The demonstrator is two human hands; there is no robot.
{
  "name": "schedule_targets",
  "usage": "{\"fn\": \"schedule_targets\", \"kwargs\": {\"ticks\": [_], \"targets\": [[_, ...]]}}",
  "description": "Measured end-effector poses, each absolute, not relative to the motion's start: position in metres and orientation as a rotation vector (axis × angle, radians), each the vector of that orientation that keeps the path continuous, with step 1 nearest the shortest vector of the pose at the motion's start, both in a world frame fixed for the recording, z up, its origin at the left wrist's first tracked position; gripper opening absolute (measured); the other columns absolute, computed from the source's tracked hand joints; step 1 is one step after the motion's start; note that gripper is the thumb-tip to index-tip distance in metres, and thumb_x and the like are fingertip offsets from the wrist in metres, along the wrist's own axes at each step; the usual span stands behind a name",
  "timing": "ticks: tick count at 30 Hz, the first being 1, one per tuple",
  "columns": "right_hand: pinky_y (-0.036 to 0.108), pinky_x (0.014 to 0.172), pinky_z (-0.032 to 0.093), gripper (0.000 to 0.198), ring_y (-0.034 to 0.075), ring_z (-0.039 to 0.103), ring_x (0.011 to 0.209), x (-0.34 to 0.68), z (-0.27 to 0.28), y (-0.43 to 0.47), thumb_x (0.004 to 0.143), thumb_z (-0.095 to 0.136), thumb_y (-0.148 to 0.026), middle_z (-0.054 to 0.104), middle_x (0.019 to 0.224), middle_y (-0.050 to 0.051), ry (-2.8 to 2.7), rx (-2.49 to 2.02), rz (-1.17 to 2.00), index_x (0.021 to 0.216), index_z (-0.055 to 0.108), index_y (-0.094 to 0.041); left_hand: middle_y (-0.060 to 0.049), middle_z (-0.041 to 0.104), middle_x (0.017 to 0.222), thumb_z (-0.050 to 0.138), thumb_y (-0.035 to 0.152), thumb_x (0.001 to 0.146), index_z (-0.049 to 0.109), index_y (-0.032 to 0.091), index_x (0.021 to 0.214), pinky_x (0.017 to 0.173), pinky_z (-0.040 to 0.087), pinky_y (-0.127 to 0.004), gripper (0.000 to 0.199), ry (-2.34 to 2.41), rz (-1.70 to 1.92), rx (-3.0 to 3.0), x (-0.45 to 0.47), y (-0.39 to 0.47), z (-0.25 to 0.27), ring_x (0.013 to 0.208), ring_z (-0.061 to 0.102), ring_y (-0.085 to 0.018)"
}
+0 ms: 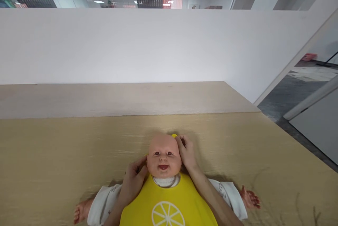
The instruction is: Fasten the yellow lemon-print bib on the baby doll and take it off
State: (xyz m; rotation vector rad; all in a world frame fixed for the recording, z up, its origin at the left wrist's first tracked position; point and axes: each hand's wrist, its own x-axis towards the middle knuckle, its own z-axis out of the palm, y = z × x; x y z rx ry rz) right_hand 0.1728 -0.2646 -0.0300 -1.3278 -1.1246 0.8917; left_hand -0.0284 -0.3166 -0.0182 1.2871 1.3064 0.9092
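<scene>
A baby doll (163, 155) lies on its back on the wooden table, its arms in white sleeves spread to both sides. Over its chest lies a yellow bib (163, 201) with a white citrus-slice print. My left hand (134, 178) is closed beside the doll's head, thumb and fingers pinching the bib's neck strap at the ear. On the other side, my right hand (188, 152) is closed at the head, with a yellow strap end showing just past its fingertips. The head hides the rest of the strap behind the neck.
The yellowish wooden table (66, 148) meets a paler board (126, 99) at the back. Behind rises a white partition (113, 46) with glass above it. To the right, past the table edge, grey floor (280, 93) shows through a doorway.
</scene>
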Motion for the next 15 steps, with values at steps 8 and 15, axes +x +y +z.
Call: {"fn": "schedule_targets", "kwargs": {"ticks": [8,15], "targets": [[0.028,0.065,0.036,0.033,0.015,0.049,0.069,0.1750,-0.0267,-0.2672,0.089,0.042,-0.049,0.052,0.070,-0.001,-1.176,-1.377,0.934,0.076,0.050,-0.019,-0.003,0.073,0.081,0.057,0.035,0.073,0.071,0.015,0.105,0.074,0.051,-0.029,0.041,1.316,0.922,1.252,-0.0273,-0.3164,-0.0163,0.078,0.065,-0.022],[0.030,0.061,0.036,0.031,0.018,0.050,0.063,0.1784,-0.0328,-0.2667,0.088,0.043,-0.052,0.053,0.064,-0.001,-1.168,-1.420,0.800,0.072,0.046,-0.025,-0.003,0.073,0.085,0.057,0.037,0.073,0.070,0.014,0.108,0.078,0.050,-0.030,0.043,1.303,0.923,1.142,-0.0275,-0.3172,-0.0164,0.092,0.065,-0.025]]}}
